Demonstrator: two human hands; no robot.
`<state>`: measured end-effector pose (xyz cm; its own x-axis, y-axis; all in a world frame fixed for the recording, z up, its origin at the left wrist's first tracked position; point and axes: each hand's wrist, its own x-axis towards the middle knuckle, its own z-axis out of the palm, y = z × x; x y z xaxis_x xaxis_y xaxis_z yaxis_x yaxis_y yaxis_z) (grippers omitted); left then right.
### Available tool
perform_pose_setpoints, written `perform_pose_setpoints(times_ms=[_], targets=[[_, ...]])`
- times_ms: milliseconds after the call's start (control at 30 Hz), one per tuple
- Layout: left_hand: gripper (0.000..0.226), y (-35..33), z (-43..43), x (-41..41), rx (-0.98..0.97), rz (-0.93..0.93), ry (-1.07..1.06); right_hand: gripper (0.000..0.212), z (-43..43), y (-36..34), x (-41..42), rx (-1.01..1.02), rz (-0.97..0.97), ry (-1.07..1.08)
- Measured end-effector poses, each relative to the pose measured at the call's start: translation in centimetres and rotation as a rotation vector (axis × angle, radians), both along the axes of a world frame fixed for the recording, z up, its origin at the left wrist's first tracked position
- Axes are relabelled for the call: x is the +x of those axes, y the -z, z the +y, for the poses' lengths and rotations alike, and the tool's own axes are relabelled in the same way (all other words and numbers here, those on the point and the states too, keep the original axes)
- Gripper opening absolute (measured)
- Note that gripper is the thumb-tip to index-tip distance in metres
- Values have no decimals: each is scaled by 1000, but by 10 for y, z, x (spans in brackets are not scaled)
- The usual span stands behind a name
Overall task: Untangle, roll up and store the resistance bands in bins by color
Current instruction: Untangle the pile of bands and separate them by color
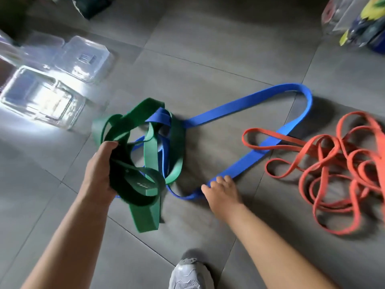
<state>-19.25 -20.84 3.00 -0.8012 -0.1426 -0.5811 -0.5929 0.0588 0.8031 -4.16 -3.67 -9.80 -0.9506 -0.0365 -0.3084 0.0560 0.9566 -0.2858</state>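
Grip: left hand (100,170) clamps floppy green rubber bands (151,142) | right hand (221,190) on stretchy blue rubber band (250,105), grip unclear | pull free loop

The left hand (100,170) and right hand (221,191) are bare, and so are the left forearm (68,236) and right forearm (270,243) down to the frame's lower edge. The left thumb shows a short, plain nail. The right hand's fingers (218,181) are blurred. One foot wears a pale grey sneaker (190,272) with a rounded toe and chunky moulded panels.
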Motion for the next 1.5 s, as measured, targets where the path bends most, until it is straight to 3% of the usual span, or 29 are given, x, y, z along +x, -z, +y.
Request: perform_pose_setpoints(times_ms=[33,100,233,333,433,500,567,667,700,800,867,933,1000,1067,1133,1200,1267,1300,1367,1500], targets=[[20,-1,-1,-2,-12,19,-11,14,7,-3,0,32,-28,-60],[18,-4,-2,-4,-25,58,-2,26,19,-3,7,85,-54,-69],[30,-13,13,7,73,9,128,37,6,-4,26,56,-45,-26],[49,-20,23,14,167,22,90,34,-17,-6,23,29,-45,-41],[49,-33,25,8,232,205,7,35,-21,6,21,36,-90,-123],[38,-42,25,-1,275,381,-16,29,-13,5,20,49,-90,-134],[32,-49,24,-9,294,549,-61,42,5,-12,19,50,-149,-93],[36,-54,23,-16,315,736,-41,50,56,-26,32,44,-343,144],[28,-53,23,-16,318,753,-26,49,74,-28,38,93,-404,213],[23,-47,17,-13,273,697,-39,36,113,-40,47,328,-538,257],[24,-42,15,-8,224,624,-40,30,111,-43,39,422,-479,234],[22,-42,18,-1,230,570,-14,34,89,-44,18,370,-316,225],[29,-48,23,3,251,564,19,49,51,-35,-4,136,-171,194],[40,-52,25,3,272,582,51,80,18,-24,-17,-72,-242,172],[41,-55,25,2,287,593,40,94,8,-7,-22,-10,-294,164],[38,-53,21,-1,271,587,23,74,10,2,-17,123,-291,102],[36,-47,18,-2,266,559,-15,33,22,-8,-11,117,-385,-41],[29,-44,17,-3,263,543,-34,26,29,-13,-6,112,-457,-108],[23,-41,15,-7,243,549,-66,30,40,-23,11,141,-657,-201],[36,-44,7,-12,328,595,-69,56,70,-3,85,377,-969,-289]])
